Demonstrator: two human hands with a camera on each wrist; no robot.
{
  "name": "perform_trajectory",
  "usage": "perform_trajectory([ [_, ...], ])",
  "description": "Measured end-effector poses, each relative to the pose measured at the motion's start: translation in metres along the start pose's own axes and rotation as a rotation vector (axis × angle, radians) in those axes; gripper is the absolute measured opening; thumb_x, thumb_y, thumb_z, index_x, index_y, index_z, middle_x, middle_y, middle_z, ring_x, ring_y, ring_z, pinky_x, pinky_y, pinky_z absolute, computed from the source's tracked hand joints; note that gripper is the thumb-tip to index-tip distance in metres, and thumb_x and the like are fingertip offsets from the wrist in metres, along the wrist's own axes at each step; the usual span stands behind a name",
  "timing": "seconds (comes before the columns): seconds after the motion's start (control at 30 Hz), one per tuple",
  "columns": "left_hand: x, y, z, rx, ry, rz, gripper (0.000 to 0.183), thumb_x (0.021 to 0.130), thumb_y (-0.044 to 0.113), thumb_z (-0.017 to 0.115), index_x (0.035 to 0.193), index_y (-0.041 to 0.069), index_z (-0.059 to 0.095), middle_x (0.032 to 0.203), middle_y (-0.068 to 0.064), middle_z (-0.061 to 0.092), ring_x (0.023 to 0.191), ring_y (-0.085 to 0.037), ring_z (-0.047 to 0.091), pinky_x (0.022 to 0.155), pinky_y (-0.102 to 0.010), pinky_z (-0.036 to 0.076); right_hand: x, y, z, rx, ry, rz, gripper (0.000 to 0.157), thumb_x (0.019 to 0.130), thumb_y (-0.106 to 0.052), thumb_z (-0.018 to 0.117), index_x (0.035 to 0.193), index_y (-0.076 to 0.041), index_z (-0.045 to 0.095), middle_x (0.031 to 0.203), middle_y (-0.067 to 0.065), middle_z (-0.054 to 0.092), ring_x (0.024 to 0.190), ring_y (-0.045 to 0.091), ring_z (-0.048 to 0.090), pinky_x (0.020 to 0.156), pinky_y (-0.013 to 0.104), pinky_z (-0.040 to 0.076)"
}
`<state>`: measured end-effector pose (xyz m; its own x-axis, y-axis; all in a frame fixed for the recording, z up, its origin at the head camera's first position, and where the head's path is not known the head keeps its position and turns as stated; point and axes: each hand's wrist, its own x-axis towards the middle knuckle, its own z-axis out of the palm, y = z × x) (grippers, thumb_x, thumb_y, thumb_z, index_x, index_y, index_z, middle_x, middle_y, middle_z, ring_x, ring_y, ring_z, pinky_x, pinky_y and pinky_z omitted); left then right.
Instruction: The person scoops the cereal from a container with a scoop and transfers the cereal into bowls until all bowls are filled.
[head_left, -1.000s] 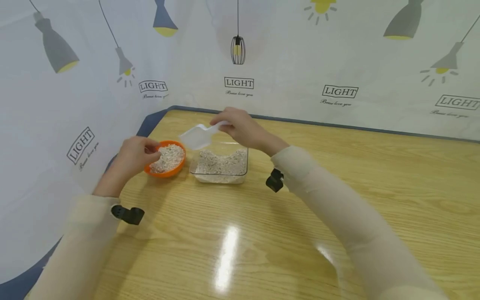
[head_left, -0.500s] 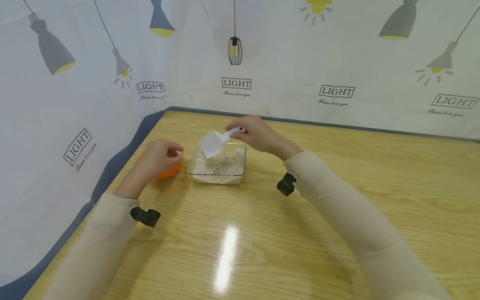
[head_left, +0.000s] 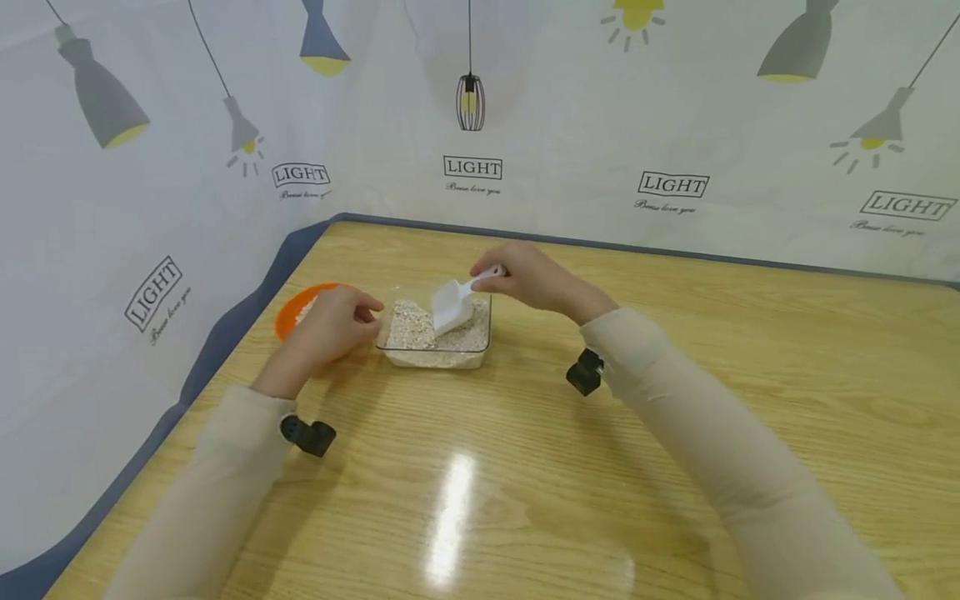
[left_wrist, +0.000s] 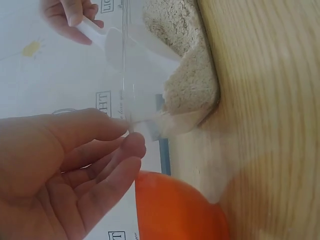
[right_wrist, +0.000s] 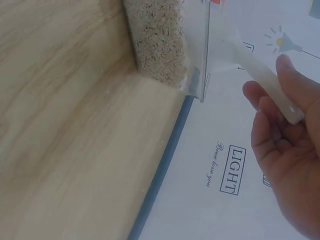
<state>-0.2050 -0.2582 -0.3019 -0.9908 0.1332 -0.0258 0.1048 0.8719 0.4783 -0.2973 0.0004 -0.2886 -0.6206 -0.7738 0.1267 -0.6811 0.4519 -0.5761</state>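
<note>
My right hand (head_left: 528, 279) grips the handle of a white plastic scoop (head_left: 450, 307). The scoop's blade dips into the oats (head_left: 411, 325) inside a clear rectangular container (head_left: 435, 358). At the container's left rim, my left hand (head_left: 330, 325) pinches the edge between thumb and index finger, as the left wrist view shows. Partly hidden behind that hand is an orange bowl (head_left: 288, 315) with some oats in it. In the right wrist view, thumb and fingers wrap the scoop handle (right_wrist: 272, 87) above the container's side wall.
The wooden table (head_left: 525, 467) meets a white wall covering (head_left: 570, 125) printed with lamps at the back and left. A dark blue edge (head_left: 247, 292) runs along that border. Black wrist cameras (head_left: 309, 435) sit on both sleeves.
The scoop has moved right and down from near the bowl into the oats in the container. My left hand has shifted right from the bowl to the container's rim.
</note>
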Motion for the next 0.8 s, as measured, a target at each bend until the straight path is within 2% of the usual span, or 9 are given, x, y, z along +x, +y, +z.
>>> perform_trajectory([
  [0.23, -0.002, 0.002, 0.002, -0.033, 0.022, 0.038, 0.030, 0.079, 0.001, 0.058, 0.106, -0.010, 0.064, 0.084, -0.015, 0.064, 0.073, -0.023, 0.056, 0.068, -0.033, 0.048, 0.001, -0.002, -0.007, -0.082, -0.051, -0.003, 0.026, 0.083, -0.019, 0.068, 0.101, 0.000, 0.068, 0.097, 0.009, 0.066, 0.083, 0.018, 0.059, 0.073, 0.031, 0.047],
  [0.5, -0.002, 0.002, 0.003, -0.019, 0.006, 0.017, 0.030, 0.081, 0.000, 0.057, 0.109, -0.010, 0.063, 0.091, -0.018, 0.065, 0.081, -0.027, 0.058, 0.075, -0.039, 0.048, 0.007, -0.007, -0.014, -0.148, -0.093, 0.008, 0.025, 0.083, -0.015, 0.068, 0.101, 0.002, 0.068, 0.098, 0.012, 0.066, 0.084, 0.021, 0.059, 0.073, 0.032, 0.048],
  [0.8, 0.000, 0.002, 0.003, -0.028, 0.005, 0.019, 0.030, 0.081, 0.000, 0.057, 0.109, -0.011, 0.062, 0.091, -0.019, 0.065, 0.080, -0.027, 0.058, 0.074, -0.038, 0.049, 0.022, -0.004, -0.011, -0.204, -0.105, 0.002, 0.025, 0.084, -0.016, 0.067, 0.101, 0.002, 0.068, 0.097, 0.012, 0.066, 0.084, 0.022, 0.059, 0.075, 0.032, 0.047],
])
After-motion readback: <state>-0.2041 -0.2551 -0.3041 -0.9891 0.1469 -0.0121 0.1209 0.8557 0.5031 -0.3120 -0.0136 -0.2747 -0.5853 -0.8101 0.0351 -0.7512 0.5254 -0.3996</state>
